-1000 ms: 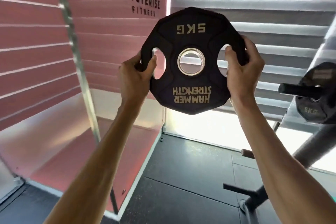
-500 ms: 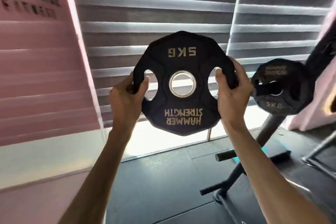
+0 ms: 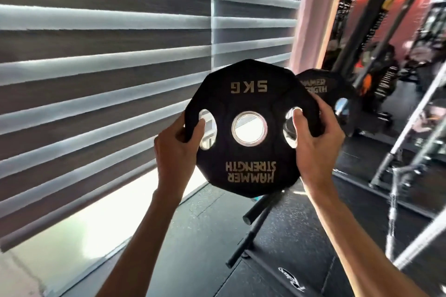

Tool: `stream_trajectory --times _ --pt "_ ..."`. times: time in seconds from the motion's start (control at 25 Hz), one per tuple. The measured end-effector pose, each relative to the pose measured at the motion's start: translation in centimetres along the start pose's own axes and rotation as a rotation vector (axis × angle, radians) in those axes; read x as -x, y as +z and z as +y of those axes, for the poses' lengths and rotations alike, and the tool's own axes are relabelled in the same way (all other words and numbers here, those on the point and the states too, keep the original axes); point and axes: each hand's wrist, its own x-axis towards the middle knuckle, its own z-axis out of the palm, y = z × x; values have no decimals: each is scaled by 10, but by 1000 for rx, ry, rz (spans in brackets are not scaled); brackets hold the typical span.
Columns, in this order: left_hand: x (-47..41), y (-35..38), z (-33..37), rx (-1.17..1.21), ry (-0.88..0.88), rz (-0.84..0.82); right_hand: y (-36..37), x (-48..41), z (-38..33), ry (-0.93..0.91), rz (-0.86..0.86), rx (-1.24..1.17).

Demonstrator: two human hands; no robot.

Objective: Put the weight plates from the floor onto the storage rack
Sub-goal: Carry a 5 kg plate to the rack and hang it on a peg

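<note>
I hold a black 5 kg weight plate (image 3: 248,152) upright at chest height, its gold lettering upside down. My left hand (image 3: 176,149) grips its left edge with the thumb in the left cut-out. My right hand (image 3: 316,142) grips the right edge the same way. Just behind and right of it, a second black plate (image 3: 337,94) hangs on the storage rack, whose black pegs and post (image 3: 255,214) show below the held plate. The held plate partly hides the racked one.
Striped window blinds (image 3: 108,67) fill the left and back. Black rubber floor (image 3: 193,248) lies below. A steel barbell (image 3: 395,202) and gym frame stand at the right. A pink wall strip (image 3: 311,19) rises behind the rack.
The view has swung right. The held plate now overlaps the racked plate, which was apart from it to the right before. Both hands keep the same grip.
</note>
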Motion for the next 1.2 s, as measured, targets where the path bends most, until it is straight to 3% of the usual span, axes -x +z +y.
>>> stream_trajectory --times 0.44,0.68,1.2 --pt "-62 132 -41 320 21 -357 -13 -31 44 -88 377 379" --pt "-67 186 -50 454 51 -504 -23 -37 71 -102 482 464" --pt "-59 232 -85 551 73 -455 -22 -34 118 -212 481 670"
